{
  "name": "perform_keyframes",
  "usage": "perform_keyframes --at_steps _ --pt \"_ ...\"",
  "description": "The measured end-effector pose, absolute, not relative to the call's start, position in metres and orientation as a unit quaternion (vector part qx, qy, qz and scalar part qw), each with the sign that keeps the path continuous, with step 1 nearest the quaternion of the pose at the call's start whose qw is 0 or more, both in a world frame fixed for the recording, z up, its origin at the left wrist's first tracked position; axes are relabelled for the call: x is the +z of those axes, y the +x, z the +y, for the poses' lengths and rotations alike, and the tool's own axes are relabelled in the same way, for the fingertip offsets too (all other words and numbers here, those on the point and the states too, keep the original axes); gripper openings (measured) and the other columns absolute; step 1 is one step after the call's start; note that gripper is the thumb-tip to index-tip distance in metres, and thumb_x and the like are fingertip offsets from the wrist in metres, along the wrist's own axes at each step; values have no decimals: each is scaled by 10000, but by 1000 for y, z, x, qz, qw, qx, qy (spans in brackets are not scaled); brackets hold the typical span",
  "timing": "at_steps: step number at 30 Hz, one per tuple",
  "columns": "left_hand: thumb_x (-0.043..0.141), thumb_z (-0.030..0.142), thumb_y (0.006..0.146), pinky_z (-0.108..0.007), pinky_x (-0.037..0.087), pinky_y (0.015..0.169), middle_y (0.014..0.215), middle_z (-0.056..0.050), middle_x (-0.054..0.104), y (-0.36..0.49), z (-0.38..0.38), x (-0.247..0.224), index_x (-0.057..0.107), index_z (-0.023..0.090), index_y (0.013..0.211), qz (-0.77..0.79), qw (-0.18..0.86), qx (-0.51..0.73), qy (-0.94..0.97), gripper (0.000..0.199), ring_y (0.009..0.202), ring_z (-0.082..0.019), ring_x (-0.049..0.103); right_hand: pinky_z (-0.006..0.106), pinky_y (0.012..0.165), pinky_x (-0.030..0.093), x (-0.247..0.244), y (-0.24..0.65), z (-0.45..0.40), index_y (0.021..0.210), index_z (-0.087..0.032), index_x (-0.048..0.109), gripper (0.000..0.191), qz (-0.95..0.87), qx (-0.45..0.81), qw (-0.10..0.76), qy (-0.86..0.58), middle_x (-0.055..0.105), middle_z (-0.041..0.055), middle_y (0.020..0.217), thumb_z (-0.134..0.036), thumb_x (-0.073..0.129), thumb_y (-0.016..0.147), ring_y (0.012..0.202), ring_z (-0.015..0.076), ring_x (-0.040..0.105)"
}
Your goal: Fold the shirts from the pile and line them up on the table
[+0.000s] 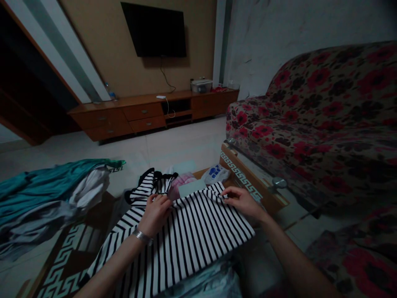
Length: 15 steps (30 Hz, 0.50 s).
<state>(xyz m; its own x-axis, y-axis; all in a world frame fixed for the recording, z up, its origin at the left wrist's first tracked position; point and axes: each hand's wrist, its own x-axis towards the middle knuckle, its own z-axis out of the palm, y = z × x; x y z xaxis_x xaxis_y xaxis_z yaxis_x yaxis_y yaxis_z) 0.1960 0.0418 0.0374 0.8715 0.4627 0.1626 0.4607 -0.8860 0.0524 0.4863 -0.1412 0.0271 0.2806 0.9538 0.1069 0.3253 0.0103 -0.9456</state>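
Note:
A black-and-white striped garment (192, 231) spreads across the lower middle of the head view, its hood or collar part bunched at the upper left. My left hand (158, 209), with a metal bracelet at the wrist, has its fingers curled on the upper edge of the cloth near the collar. Farther right, my right hand (242, 200) pinches the garment's upper edge between thumb and fingers. Beneath the stripes lies a greyish-green folded cloth (211, 283). Pink fabric (182, 182) and a white plastic bag with blue marks (217, 173) sit just beyond the garment.
Teal and grey clothes (52, 190) are heaped at the left on a glass-topped table with a patterned border (240, 176). A floral sofa (310, 111) stands at the right. Across the floor are a wooden TV cabinet (142, 114) and a wall-mounted television (158, 31).

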Motion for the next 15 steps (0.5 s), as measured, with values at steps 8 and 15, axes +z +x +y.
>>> perform_keyframes --at_steps 8,15 --pt "387 390 922 -381 323 815 781 -54 694 202 67 42 630 190 736 275 29 -16 961 365 802 -206 606 241 619 419 -11 514 -79 1021 -121 653 303 -397 245 419 -779 579 -18 641 -146 616 721 618 130 541" --pt "441 327 865 -391 358 797 776 -74 703 209 68 43 640 199 783 327 -16 -45 944 250 802 -239 637 255 652 426 -13 508 -72 1071 -171 652 297 -439 146 346 -816 620 12 704 -223 645 778 661 147 576"
